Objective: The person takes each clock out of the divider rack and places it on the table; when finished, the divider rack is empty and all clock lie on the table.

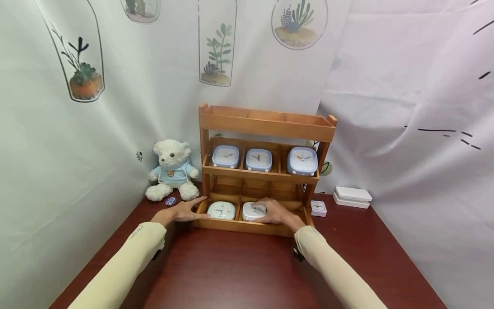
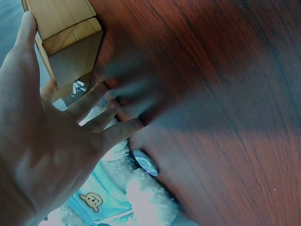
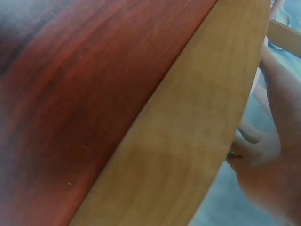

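Observation:
A wooden three-tier shelf (image 1: pixel 266 134) stands on the table. At the left end of its bottom tray is my left hand (image 1: pixel 187 210), fingers spread and largely straight, the thumb against the tray's front corner in the left wrist view. My right hand (image 1: pixel 273 211) holds a white alarm clock (image 1: pixel 251 210) in the bottom middle compartment, partly covering its face. In the right wrist view the tray's front board (image 3: pixel 188 117) hides most of that clock. A pale green alarm clock (image 1: pixel 221 210) sits in the bottom left compartment, between the hands.
Blue alarm clocks (image 1: pixel 225 156) fill the middle tier. A white teddy bear (image 1: pixel 172 169) in a blue hoodie sits left of the shelf, a round badge (image 1: pixel 170 201) before it. On the right are a small square clock (image 1: pixel 318 208) and a white box (image 1: pixel 352 196).

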Available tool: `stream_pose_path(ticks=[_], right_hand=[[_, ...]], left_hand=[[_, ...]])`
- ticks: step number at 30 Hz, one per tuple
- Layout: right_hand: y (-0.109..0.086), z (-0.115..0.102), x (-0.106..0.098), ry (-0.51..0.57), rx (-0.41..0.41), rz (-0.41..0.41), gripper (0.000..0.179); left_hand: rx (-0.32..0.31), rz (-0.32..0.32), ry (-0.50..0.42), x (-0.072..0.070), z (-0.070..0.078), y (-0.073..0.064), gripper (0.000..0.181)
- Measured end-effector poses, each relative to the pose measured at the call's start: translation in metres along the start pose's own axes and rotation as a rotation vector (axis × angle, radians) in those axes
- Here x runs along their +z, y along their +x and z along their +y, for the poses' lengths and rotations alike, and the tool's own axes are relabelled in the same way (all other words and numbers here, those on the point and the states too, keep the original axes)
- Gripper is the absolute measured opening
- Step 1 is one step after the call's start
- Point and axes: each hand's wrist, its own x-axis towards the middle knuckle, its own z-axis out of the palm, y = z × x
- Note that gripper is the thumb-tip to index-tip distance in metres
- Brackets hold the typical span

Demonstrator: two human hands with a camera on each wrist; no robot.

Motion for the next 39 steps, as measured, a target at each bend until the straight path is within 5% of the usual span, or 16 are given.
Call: stream_pose_path(ticks=[12, 28, 39], right_hand=[[-0.020, 0.004, 0.001, 0.015, 0.052, 0.126, 0.057], [-0.057, -0.002, -0.056, -0.071, 0.095, 0.212, 0.058], [-0.111, 0.020, -0.083, -0.086, 0.090, 0.311, 0.058]], left_hand=[[0.019, -0.013, -0.009, 0.010, 0.004, 0.004, 0.100], [0.014, -0.010, -0.015, 0.005, 0.001, 0.006, 0.101], [0.021, -0.017, -0.010, -0.001, -0.002, 0.001, 0.101]])
